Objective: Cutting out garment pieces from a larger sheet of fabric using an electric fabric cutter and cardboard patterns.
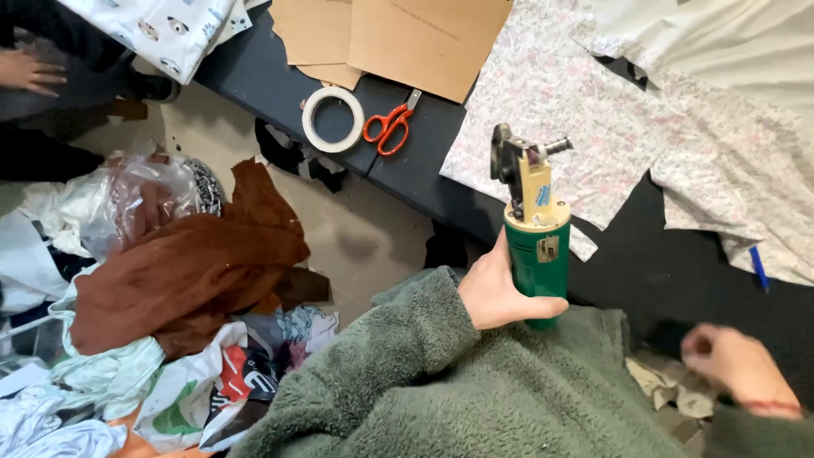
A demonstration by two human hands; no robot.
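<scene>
A dark counter (280, 72) runs slantwise across the top of the view, carrying sheets of brown cardboard (424, 38), a roll of white tape (332, 119), orange-handled scissors (387, 127) and a spread of pale flowered fabric (593, 110), while the floor to the left is heaped with cloth scraps, a brown garment (182, 271) and plastic bags. Another person's hand (30, 69) rests at the far upper left, well apart from the work. The left hand (500, 293), in a fuzzy green sleeve, holds a green electric cutter (536, 246) upright over the counter's near edge; its fingers (543, 307) are wrapped and pressed together around the lower end of the green body, thumb up along the near side, so the cream neck and dark cutting head stand well above the grip and clear of the fingers. The right hand (736, 360) is blurred low at the right, apart from the tool, loosely curled as far as can be told; whether it pinches anything I cannot tell. The hazards, as I judge them: the grip sits low on a top-heavy tool, so it could tip or twist in the palm; the head hangs near the flowered fabric and could snag it; and the loose sleeve lies close beneath.
</scene>
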